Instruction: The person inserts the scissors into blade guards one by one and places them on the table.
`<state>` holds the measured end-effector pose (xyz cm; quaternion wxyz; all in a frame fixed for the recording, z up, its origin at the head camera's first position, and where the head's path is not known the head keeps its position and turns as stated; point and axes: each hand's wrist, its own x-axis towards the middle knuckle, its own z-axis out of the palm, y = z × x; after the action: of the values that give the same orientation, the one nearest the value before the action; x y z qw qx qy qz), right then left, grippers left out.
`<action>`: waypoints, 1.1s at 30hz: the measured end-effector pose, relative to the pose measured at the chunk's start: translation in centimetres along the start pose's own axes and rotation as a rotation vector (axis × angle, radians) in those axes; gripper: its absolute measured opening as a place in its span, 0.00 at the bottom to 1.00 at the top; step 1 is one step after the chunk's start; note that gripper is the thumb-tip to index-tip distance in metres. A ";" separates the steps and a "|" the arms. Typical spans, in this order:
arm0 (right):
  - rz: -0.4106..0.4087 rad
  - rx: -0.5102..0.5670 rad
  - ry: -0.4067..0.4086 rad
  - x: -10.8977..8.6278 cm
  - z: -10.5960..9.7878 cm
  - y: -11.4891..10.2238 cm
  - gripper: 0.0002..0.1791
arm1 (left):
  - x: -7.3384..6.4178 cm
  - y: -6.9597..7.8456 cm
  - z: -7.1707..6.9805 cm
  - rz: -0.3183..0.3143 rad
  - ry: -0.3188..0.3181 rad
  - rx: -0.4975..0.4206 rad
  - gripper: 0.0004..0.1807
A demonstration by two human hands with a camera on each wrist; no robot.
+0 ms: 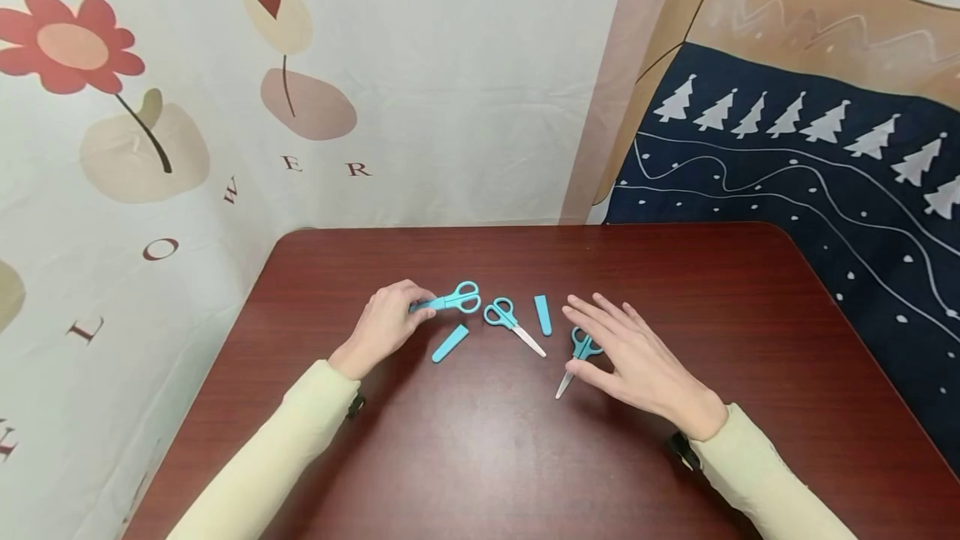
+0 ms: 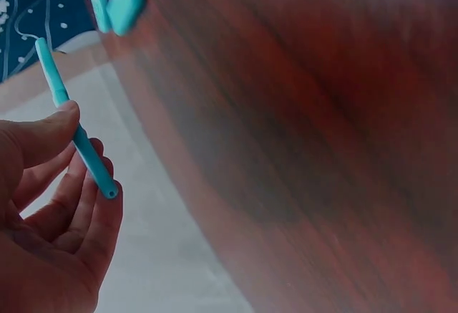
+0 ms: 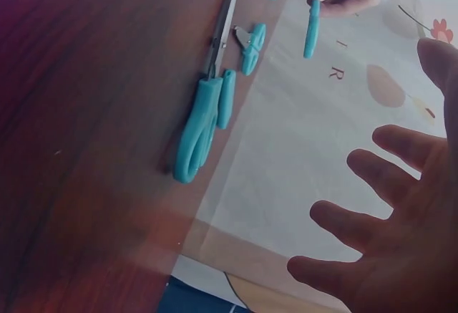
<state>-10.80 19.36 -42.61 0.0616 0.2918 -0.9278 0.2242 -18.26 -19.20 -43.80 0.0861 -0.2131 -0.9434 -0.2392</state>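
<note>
While my left grip (image 1: 388, 319) is pinching sheathed scissors (image 1: 444, 304), my spread right grip (image 1: 637, 359) is hovering; two pairs (image 1: 517, 327) (image 1: 582, 350) are seemingly awaiting sheaths (image 1: 450, 343) (image 1: 543, 315).

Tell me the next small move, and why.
Probably bring the right grip to the handles of the held scissors: it is open and empty, while the left grip pinches their covered blade end, handles turned rightward. The middle scissors and right scissors lie bare, loose covers nearby, so uncovering this pair seems plausible.
</note>
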 end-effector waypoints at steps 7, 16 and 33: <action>0.014 -0.001 -0.008 -0.3 0.1 0.4 0.42 | 2.0 -1.4 0.3 -0.061 -0.064 -0.038 0.07; 0.018 -0.007 -0.019 -0.6 0.2 0.4 0.42 | 4.2 -2.5 1.3 -0.086 -0.150 -0.015 0.07; 0.022 -0.010 -0.026 -0.8 0.0 0.7 0.42 | 5.8 -2.5 2.2 -0.056 -0.232 -0.003 0.06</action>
<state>-10.50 20.28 -43.12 0.0484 0.2839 -0.9328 0.2165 -24.69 -18.07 -45.20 -0.0306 -0.2128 -0.9522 -0.2169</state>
